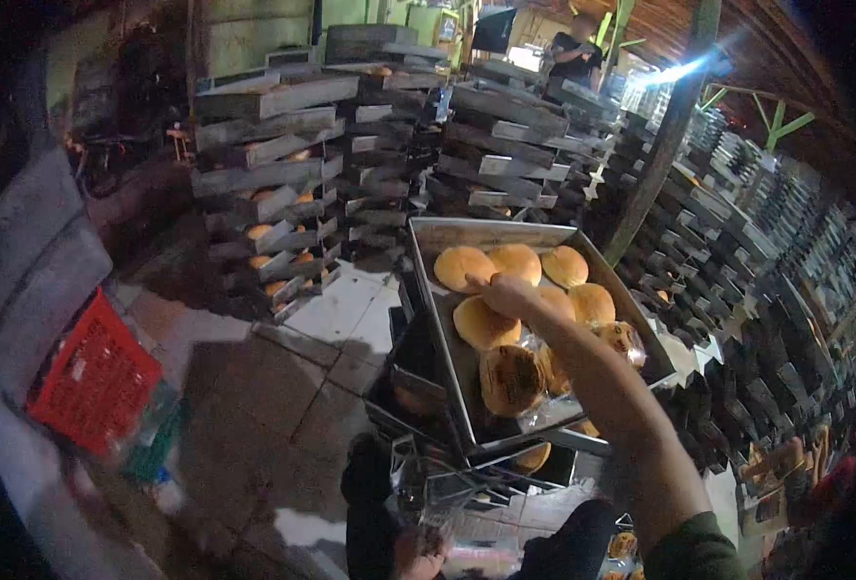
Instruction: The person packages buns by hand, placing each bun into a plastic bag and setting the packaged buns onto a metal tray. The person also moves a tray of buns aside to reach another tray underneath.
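Note:
A metal tray (440, 333) holds several round golden buns, some bare and some in clear printed wrappers. My right hand (507, 295) reaches over it, its fingers at the bare buns (465, 269) in the upper left of the tray; the fingertips are partly hidden, and I cannot make out a firm hold. A wrapped bun (512, 380) lies lower in the tray. My left hand (420, 553) is low at the bottom edge, near clear plastic wrapping (462, 503); its fingers are too dark to read. Other trays are stacked beneath the top one.
Tall stacks of trays (268, 179) with buns stand behind and to the right. A red crate (96, 377) is on the left, with a green one (154, 435) beside it. A wooden post (665, 145) rises at the right. A person (575, 60) stands at the back.

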Demonstrator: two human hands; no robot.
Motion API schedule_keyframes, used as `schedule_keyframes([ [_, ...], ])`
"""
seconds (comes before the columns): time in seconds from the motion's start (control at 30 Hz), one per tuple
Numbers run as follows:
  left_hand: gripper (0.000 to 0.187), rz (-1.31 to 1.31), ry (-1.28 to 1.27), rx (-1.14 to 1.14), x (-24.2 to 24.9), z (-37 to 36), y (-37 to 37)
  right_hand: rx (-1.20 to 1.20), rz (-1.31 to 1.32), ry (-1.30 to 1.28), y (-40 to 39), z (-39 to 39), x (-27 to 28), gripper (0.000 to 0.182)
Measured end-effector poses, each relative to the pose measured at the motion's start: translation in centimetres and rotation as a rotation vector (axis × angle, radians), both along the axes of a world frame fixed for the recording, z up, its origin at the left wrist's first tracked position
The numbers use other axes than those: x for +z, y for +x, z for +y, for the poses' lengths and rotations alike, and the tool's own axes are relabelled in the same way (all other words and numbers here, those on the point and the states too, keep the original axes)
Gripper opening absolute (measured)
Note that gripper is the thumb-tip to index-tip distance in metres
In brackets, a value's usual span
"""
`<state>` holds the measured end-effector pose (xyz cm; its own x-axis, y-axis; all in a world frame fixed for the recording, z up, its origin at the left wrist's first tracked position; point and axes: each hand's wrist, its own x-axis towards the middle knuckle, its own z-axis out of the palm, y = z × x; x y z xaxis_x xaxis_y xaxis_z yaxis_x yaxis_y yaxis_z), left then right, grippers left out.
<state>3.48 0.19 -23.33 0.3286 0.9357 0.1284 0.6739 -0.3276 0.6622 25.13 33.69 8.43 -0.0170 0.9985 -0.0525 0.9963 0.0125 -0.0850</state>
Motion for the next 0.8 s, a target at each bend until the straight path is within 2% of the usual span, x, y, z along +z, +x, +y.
schedule_keyframes([
  [0.03, 0.030, -0.013, -0.098, -0.015, 0.8, 0.3, 0.0, 0.000, 0.002, 0.013, -0.5, -1.2, 2.2, 0.069],
  [0.1, 0.029, -0.027, -0.302, -0.044, 3.1, 0.3, -0.2, -0.192, 0.420, -0.282, -0.9, -2.6, 5.1, 0.086],
  [0.13, 0.028, -0.030, -0.411, -0.059, 4.0, -0.1, -0.5, -0.096, 0.645, -0.390, -1.6, -4.3, 6.9, 0.090],
  [0.17, 0.028, -0.037, -0.519, -0.074, 4.5, -0.4, -0.7, -0.097, 0.652, -0.386, -1.6, -5.0, 6.1, 0.090],
  [0.2, 0.028, -0.044, -0.512, -0.076, 4.6, -0.7, -0.3, 0.106, 0.500, -0.222, -1.5, -6.1, 5.1, 0.085],
  [0.23, 0.025, -0.715, -0.779, -0.129, 4.7, -1.1, 0.0, 0.299, 0.344, -0.054, -0.9, -7.5, 4.3, 0.081],
  [0.27, 0.023, -1.387, -1.009, -0.188, 4.8, -1.0, -0.1, 0.290, 0.345, -0.032, -0.4, -8.8, 4.7, 0.081],
  [0.3, 0.022, -2.072, -1.200, -0.252, 5.0, -0.5, -0.2, 0.176, 0.675, 0.051, 0.1, -9.9, 5.5, 0.073],
  [0.33, 0.022, -2.061, -1.192, -0.273, 5.7, 0.0, -0.5, 0.065, 1.004, 0.127, 0.5, -11.1, 6.3, 0.066],
  [0.37, 0.022, -2.029, -1.152, -0.190, 6.3, 0.5, -1.3, -0.052, 1.336, 0.197, 0.7, -12.5, 6.8, 0.059],
  [0.4, 0.023, -1.997, -1.114, -0.103, 7.4, 0.9, -2.4, -0.003, 1.627, 0.166, 1.6, -14.7, 7.0, 0.052],
  [0.43, 0.024, -1.961, -1.079, -0.014, 8.8, 1.3, -3.3, -0.003, 1.693, 0.129, 2.0, -17.9, 6.9, 0.049],
  [0.5, 0.026, -1.886, -1.014, 0.152, 12.4, 1.8, -3.7, -0.078, 1.761, 0.075, 2.6, -23.9, 4.4, 0.043],
  [0.53, 0.021, -1.603, -0.613, 0.020, 17.6, 0.4, -2.5, -0.126, 1.592, 0.088, 4.0, -26.1, 1.4, 0.038],
  [0.57, 0.021, -1.597, -0.618, 0.010, 17.4, 0.3, -2.3, -0.310, 1.591, -0.017, 3.5, -29.5, 1.1, 0.035],
  [0.6, 0.021, -1.096, -0.643, 0.050, 17.0, 0.4, -2.7, -0.294, 1.547, -0.093, 3.8, -32.0, -1.6, 0.040],
  [0.63, 0.021, -0.592, -0.634, 0.086, 16.6, 0.4, -2.9, -0.493, 1.192, -0.306, 3.3, -34.7, -1.7, 0.054],
  [0.67, 0.026, -0.550, -0.606, 0.009, 16.5, -0.3, -2.1, -0.349, 1.269, -0.222, 3.6, -37.0, -7.0, 0.067],
  [0.7, 0.026, -0.537, -0.602, 0.008, 16.8, -0.7, -1.9, -0.368, 1.240, -0.290, 2.1, -39.3, -4.8, 0.078],
  [0.73, 0.024, -0.484, -0.727, -0.086, 17.2, -0.9, -1.8, -0.365, 1.297, -0.305, 1.6, -40.5, -5.2, 0.078],
  [0.77, 0.022, -0.430, -0.848, -0.180, 17.6, -1.1, -1.6, -0.371, 1.479, -0.401, 2.2, -41.6, -4.6, 0.074],
  [0.8, 0.021, -0.274, -0.930, -0.049, 19.9, -1.0, -1.1, -0.426, 1.665, -0.392, 3.3, -42.2, -5.7, 0.071],
])
